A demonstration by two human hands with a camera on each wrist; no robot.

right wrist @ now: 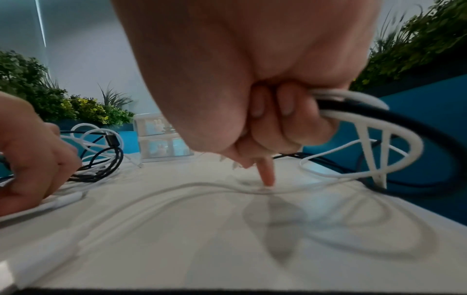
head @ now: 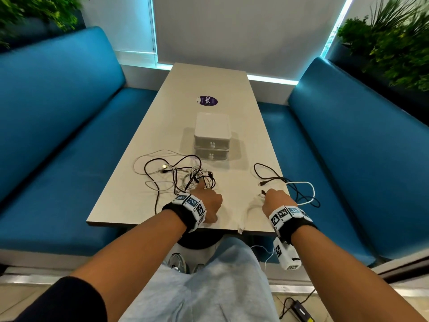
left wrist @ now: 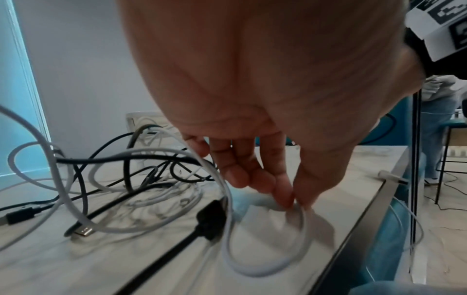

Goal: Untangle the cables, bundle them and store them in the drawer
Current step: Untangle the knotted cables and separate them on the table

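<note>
A tangle of black and white cables [head: 183, 175] lies on the table's near left, in front of a white two-drawer unit [head: 212, 135] with both drawers shut. My left hand [head: 209, 202] sits at the tangle's near edge and pinches a white cable loop [left wrist: 252, 269] between thumb and forefinger [left wrist: 285, 197]. My right hand [head: 276, 199] grips loops of a black and a white cable [right wrist: 353, 101] that hang past the table's right edge. Its forefinger [right wrist: 267, 175] points down onto a thin white cable [right wrist: 177, 189] lying on the table.
The beige table [head: 209, 84] carries a purple sticker [head: 207, 101] behind the drawer unit. Blue benches [head: 58, 135] flank both sides, with plants in the back corners. A white plug [head: 241, 230] hangs at the table's front edge. A black adapter [head: 301, 312] lies on the floor.
</note>
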